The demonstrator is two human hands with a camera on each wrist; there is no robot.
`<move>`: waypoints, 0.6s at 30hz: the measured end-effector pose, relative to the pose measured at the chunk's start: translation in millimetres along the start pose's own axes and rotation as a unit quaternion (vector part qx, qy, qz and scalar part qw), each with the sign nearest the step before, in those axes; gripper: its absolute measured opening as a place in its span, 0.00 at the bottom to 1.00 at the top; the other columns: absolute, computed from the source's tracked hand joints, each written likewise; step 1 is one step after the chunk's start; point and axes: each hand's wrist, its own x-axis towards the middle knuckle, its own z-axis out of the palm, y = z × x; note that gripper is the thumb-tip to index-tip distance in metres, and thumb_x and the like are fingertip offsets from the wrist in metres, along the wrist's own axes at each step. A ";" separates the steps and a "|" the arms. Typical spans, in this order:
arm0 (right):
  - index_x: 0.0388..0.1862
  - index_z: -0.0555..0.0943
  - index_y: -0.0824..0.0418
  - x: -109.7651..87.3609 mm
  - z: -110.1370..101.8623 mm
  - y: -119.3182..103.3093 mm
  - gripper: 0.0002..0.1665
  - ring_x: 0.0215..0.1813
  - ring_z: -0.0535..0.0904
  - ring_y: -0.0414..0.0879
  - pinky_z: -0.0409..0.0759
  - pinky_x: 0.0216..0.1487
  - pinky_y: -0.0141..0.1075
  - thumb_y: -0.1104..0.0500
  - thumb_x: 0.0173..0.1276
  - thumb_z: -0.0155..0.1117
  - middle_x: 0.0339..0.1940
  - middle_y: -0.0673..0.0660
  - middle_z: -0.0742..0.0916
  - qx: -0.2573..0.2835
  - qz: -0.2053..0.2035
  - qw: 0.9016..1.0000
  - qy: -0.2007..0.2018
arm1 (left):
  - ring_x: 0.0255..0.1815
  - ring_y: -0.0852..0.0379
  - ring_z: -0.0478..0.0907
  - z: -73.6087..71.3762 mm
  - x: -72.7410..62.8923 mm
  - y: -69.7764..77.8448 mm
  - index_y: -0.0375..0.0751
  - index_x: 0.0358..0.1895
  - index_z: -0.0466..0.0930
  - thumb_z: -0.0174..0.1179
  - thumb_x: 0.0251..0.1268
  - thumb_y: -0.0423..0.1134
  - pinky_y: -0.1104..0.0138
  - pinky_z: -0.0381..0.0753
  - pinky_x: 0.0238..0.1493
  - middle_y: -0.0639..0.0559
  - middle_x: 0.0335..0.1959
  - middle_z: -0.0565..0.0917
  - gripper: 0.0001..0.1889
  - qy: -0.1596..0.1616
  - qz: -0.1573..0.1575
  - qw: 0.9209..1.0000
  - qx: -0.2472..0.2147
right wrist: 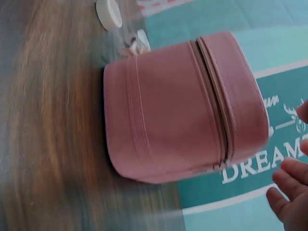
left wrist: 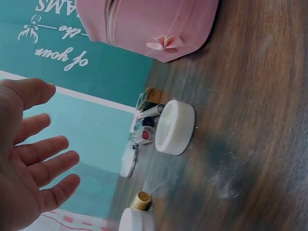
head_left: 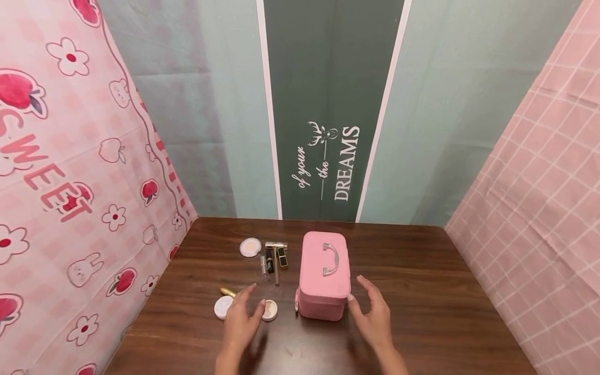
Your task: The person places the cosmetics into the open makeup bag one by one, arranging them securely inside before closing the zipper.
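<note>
A pink zip-up cosmetic case (head_left: 324,289), its lid down, stands upright on the table with a silver handle (head_left: 336,259) on top. My right hand (head_left: 375,315) is beside the case's near right corner, fingers spread and holding nothing; in the right wrist view its fingers (right wrist: 290,180) are apart from the case. Left of the case, my left hand (head_left: 241,323) hovers with relaxed fingers, also holding nothing. Near it lie a white round compact (head_left: 223,307), partly hidden by the hand, and a round powder compact (head_left: 269,311). A pink bow (left wrist: 166,43) decorates the case's side.
Farther back on the left are another round compact (head_left: 250,247), a silver tube (head_left: 276,245), a black and gold box-like item (head_left: 282,258) and several slim tubes. A gold tube (head_left: 227,292) lies behind the white compact. Printed curtains enclose the wooden table (head_left: 422,291).
</note>
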 end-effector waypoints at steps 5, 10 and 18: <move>0.53 0.75 0.72 8.3 15.7 -1.4 0.32 0.56 0.73 0.54 0.62 0.59 0.26 0.70 0.46 0.69 0.54 0.65 0.78 0.020 -0.065 0.998 0.002 | 0.46 0.40 0.77 9.5 2.7 -5.9 0.33 0.52 0.77 0.69 0.46 0.34 0.49 0.74 0.43 0.38 0.45 0.80 0.25 0.029 -0.007 0.999 -0.021; 0.55 0.73 0.72 16.7 31.4 -4.0 0.35 0.57 0.71 0.59 0.59 0.62 0.27 0.64 0.46 0.70 0.56 0.67 0.76 0.020 -0.098 0.994 -0.031 | 0.46 0.37 0.77 18.6 8.6 -15.5 0.32 0.53 0.76 0.69 0.45 0.33 0.48 0.73 0.43 0.36 0.45 0.80 0.26 0.057 0.003 0.997 -0.050; 0.60 0.71 0.66 22.8 52.6 -0.5 0.45 0.61 0.67 0.60 0.64 0.58 0.53 0.45 0.46 0.72 0.60 0.65 0.74 -0.087 -0.135 0.981 -0.111 | 0.44 0.36 0.77 30.6 17.3 -33.8 0.31 0.54 0.75 0.69 0.44 0.33 0.47 0.73 0.42 0.34 0.45 0.79 0.28 0.063 -0.017 0.996 -0.061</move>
